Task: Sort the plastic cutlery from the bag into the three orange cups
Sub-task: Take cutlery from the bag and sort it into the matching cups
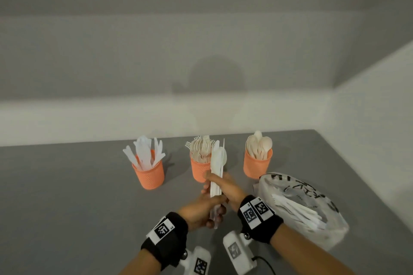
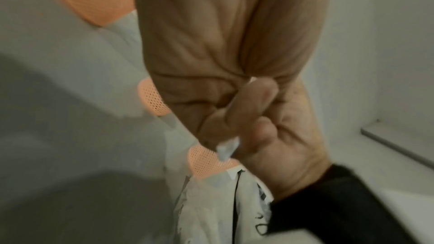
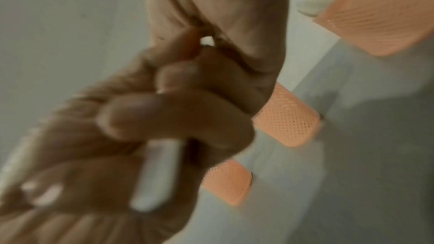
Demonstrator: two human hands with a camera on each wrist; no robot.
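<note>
Head view showed my left grip (image 1: 206,210) and right grip (image 1: 225,187) both curled round one bundle of white cutlery (image 1: 216,176) (mixed, I judged), held upright so I could pick pieces apart. Beyond my grips stood the three orange cups (image 1: 149,176); right of them lay the bag (image 1: 308,207).

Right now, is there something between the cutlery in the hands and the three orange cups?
Nothing visible blocks the way. Both the left hand and the right hand grip the bundle of cutlery in front of the middle cup; the bag lies off to the right.
</note>
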